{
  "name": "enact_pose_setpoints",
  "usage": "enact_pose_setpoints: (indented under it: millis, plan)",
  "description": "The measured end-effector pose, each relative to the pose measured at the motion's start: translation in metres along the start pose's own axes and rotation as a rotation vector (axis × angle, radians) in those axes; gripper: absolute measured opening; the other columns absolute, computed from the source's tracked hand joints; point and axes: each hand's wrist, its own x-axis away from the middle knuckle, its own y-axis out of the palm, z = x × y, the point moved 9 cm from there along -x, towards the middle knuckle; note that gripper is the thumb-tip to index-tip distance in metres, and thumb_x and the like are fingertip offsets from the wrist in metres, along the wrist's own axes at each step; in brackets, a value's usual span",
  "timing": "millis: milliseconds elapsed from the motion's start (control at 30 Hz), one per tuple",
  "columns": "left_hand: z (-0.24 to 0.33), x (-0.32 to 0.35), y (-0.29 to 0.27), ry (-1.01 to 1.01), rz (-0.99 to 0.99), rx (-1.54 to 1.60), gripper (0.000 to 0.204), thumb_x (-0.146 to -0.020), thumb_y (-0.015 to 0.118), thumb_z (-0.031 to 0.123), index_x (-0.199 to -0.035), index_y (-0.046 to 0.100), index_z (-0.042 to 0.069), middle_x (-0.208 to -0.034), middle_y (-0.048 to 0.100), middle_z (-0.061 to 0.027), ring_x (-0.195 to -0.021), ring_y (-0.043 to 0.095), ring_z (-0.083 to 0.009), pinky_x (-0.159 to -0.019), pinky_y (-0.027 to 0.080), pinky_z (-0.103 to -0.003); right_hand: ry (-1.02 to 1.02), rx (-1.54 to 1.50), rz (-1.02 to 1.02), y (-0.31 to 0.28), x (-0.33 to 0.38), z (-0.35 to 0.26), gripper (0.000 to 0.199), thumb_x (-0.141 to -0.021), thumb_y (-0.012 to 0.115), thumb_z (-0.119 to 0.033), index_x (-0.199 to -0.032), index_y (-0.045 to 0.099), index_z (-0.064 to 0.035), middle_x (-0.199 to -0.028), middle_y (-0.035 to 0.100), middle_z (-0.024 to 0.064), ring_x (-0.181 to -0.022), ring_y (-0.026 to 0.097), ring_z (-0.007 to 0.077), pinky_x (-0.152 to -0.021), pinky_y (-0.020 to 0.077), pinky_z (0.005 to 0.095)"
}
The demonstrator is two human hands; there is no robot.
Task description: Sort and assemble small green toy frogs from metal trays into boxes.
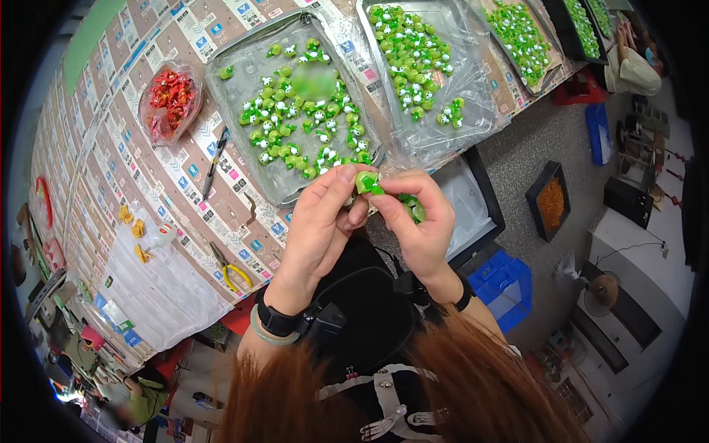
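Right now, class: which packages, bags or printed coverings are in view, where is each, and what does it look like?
Clear bag: on the table, left of the trays; rounded, full of red pieces.
Printed paper: covers the table; tan with white and blue squares.
Clear plastic sheet: table's near edge; whitish, crinkled.

Both forearms are bare, with no sleeves reaching the wrists. The left hand (319,221) has a black watch (277,319) strapped around its wrist, and just below the watch, further up the arm, sits a pale green bangle (267,336), smooth and round. The right hand (419,225) wears a thin black band (465,294) at its wrist. Below the watch, long reddish-brown hair (473,384) falls loose over both shoulders. To the right of the watch a black harness (369,310) with a rounded black block lies on the chest, and pale straps (384,402) with metal buckles run under it.
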Motion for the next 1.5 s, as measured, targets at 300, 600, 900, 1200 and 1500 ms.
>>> enact_pose_setpoints:
  millis: [300, 600, 900, 1200, 1500]
  plan:
    - [0.009, -0.001, 0.004, -0.004, 0.014, -0.042, 0.027, -0.087, 0.040, 0.023, -0.096, 0.050, 0.000, -0.069, 0.046, 0.0021, -0.055, 0.036, -0.0035, -0.050, 0.032, -0.016, -0.282, 0.190, -0.043, 0.007, -0.005, -0.033, 0.018, -0.063, 0.064, 0.002, -0.077, 0.055, -0.0007, -0.073, 0.056, 0.0099, -0.062, 0.055, 0.0171, -0.055, 0.0436, 0.0243]
    - [0.005, -0.011, 0.001, -0.027, -0.025, 0.271, 0.021, -0.085, 0.042, 0.020, -0.093, 0.048, 0.003, -0.080, 0.050, -0.0061, -0.065, 0.047, -0.0127, -0.055, 0.041, -0.020, 0.492, -0.685, -0.169, 0.016, -0.002, 0.028, 0.027, -0.072, 0.051, 0.001, -0.097, 0.042, -0.0026, -0.077, 0.049, 0.0059, -0.052, 0.045, 0.0097, -0.042, 0.0335, 0.0189]
    - [0.003, -0.012, 0.004, -0.053, -0.090, 0.288, 0.014, -0.083, 0.045, 0.013, -0.091, 0.044, 0.002, -0.080, 0.044, -0.0048, -0.063, 0.039, -0.0107, -0.047, 0.031, -0.018, 0.558, -0.917, -0.207, 0.010, 0.000, 0.036, 0.016, -0.076, 0.045, -0.004, -0.092, 0.042, -0.0024, -0.083, 0.047, 0.0108, -0.050, 0.042, 0.0095, -0.038, 0.0305, 0.0182]
    - [0.023, -0.007, 0.014, 0.051, -0.102, 0.130, 0.019, -0.084, 0.045, 0.014, -0.095, 0.050, -0.001, -0.084, 0.047, -0.0057, -0.068, 0.041, -0.0112, -0.053, 0.034, -0.020, 0.570, -0.695, -0.184, 0.012, -0.005, 0.023, 0.011, -0.079, 0.050, -0.007, -0.089, 0.049, -0.0032, -0.072, 0.048, 0.0008, -0.047, 0.040, 0.0036, -0.038, 0.0273, 0.0164]
    - [0.011, 0.026, 0.034, 0.067, -0.020, -0.297, 0.019, -0.081, 0.049, 0.015, -0.093, 0.051, 0.000, -0.077, 0.050, -0.0012, -0.068, 0.046, -0.0105, -0.059, 0.037, -0.022, 0.252, -0.262, -0.130, -0.012, -0.007, -0.033, 0.011, -0.074, 0.059, -0.011, -0.074, 0.055, 0.0000, -0.067, 0.056, 0.0022, -0.061, 0.050, 0.0052, -0.053, 0.0400, 0.0185]
